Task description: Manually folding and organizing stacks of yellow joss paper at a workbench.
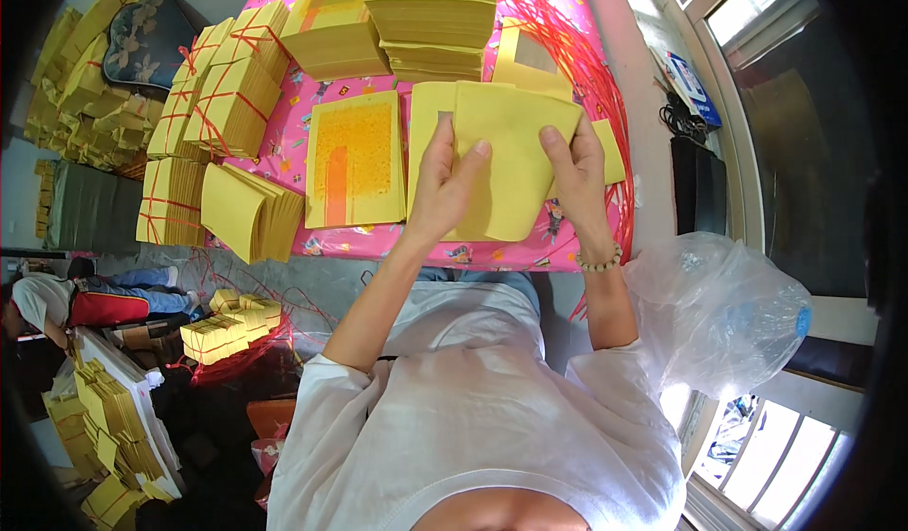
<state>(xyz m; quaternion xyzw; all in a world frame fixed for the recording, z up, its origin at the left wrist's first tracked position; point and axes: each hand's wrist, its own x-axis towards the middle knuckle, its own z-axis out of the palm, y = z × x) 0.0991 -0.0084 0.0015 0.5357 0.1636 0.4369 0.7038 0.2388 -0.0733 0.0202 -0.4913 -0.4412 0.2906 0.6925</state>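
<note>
Between my left hand (448, 179) and my right hand (577, 174) is a plain yellow paper sheet (515, 129), or a thin stack of them. Both thumbs press on its face, with the other fingers partly hidden behind the edges. Its lower right corner slants in. Under it, more yellow paper (426, 99) lies on the pink patterned tablecloth (326, 241). Just left of my left hand rests a yellow pad (390, 134) with an orange, glue-like patch and an orange strip. Beyond my hands, another yellow sheet (547, 79) has a greyish rectangle.
Tall yellow paper stacks (430, 20) stand at the back. Bundles tied with red string (227, 105) and a fanned loose pile (248, 211) line the left. Red strings (601, 77) hang along the right edge, near a clear plastic bag (719, 313). Another person (95, 299) works at far left.
</note>
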